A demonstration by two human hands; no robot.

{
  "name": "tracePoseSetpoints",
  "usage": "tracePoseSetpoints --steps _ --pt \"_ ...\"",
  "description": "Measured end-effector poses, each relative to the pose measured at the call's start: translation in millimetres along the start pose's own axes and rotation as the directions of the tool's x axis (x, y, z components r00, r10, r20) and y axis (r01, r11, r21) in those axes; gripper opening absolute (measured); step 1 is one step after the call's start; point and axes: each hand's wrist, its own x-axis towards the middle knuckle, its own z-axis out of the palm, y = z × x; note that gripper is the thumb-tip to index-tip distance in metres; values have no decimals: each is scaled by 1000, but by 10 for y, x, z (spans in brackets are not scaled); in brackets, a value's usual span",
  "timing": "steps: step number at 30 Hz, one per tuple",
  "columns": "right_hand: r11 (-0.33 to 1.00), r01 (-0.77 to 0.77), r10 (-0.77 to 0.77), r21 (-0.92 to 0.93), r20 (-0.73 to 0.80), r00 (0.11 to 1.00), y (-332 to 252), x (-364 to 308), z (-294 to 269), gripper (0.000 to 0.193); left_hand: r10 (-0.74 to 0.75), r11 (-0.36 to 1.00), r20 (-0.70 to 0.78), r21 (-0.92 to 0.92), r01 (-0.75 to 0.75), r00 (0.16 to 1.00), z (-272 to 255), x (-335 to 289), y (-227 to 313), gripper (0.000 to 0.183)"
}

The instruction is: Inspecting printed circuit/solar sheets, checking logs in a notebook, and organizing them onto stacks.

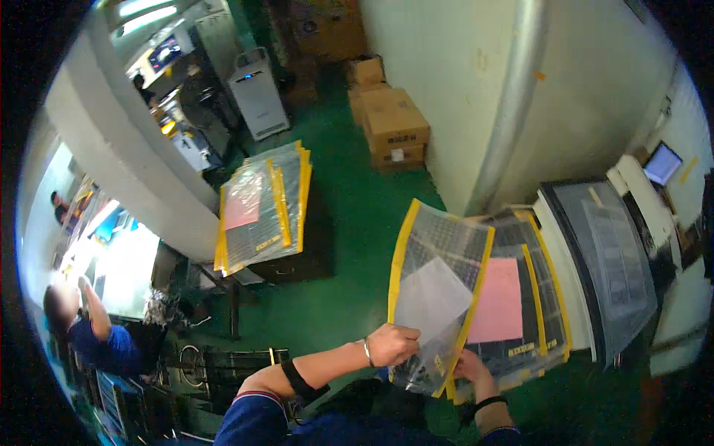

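A clear plastic sheet (440, 238) with yellow edge strips and a fine dark pattern is raised and bowed in front of me. A white paper (433, 297) lies against it; whether in front or behind the plastic I cannot tell. My left hand (394, 344) is closed at the sheet's lower left edge. At the lower right corner is my right hand (474, 368), its fingers closed and partly hidden by the sheet's edge. Below and to the right, a stack of similar yellow-edged sheets (552, 293) carries a pink paper (500, 301).
Another stack of yellow-edged sheets (297, 189) with a pink paper (243, 206) stands at left. Cardboard boxes (398, 123) sit along the wall near a vertical pipe (512, 97). A large machine (613, 260) is at right. A person (104, 343) works by a bright table at far left.
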Motion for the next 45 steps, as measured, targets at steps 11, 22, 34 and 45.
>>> tracePoseSetpoints --steps 11,22,34,45 --pt "800 546 -599 -250 -262 757 -578 247 999 8 -15 989 -241 140 50 971 -747 -126 192 13" --pt "273 729 -901 -628 100 423 -2039 1257 2968 16 39 857 -469 471 212 882 -2188 -1194 -54 21" --pt "713 472 -468 -519 149 871 -2428 3868 5271 22 -686 367 -673 8 930 276 -2126 -2970 -191 22" --pt "819 361 -403 -445 1 915 -2559 6066 4967 24 -537 -42 -615 -664 747 -577 -1297 -2901 408 17"
